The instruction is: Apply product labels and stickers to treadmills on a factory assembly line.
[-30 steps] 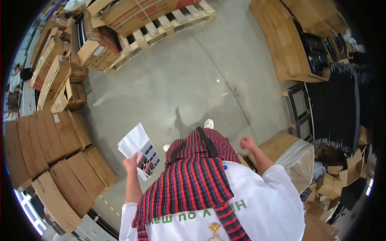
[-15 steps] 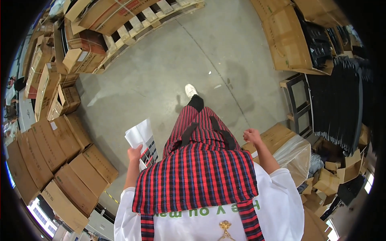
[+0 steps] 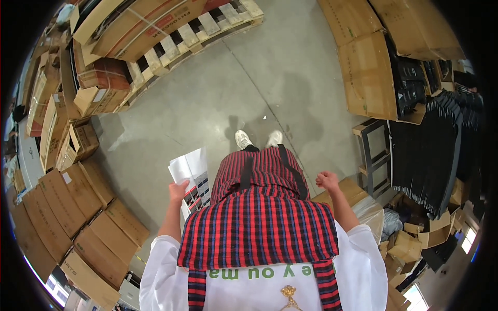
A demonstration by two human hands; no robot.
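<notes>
Some folded white paper sheets (image 3: 193,166) with dark and red printed pictures hang at my left side. My left hand (image 3: 179,191) is closed around their edge, thumb on top. On the other side, my right hand (image 3: 327,181) is held out beside my hip with its fingers curled in; whether anything small is inside cannot be made out. Between the hands is my striped red and black apron (image 3: 259,228) over a white shirt. Two light shoes (image 3: 243,139) show on the floor below it.
A wooden pallet (image 3: 207,23) bearing cartons stands ahead on the left. Stacked cardboard boxes (image 3: 67,202) line the left side. To the right are large cartons (image 3: 368,78), a dark frame stand (image 3: 374,155), black strip-like goods (image 3: 425,150) and a plastic-covered box (image 3: 369,212). Grey concrete floor (image 3: 202,93) lies ahead.
I have stepped forward: the pallet and cartons sit nearer, and a second shoe now shows. The left hand still holds the paper sheets; the right hand stays curled.
</notes>
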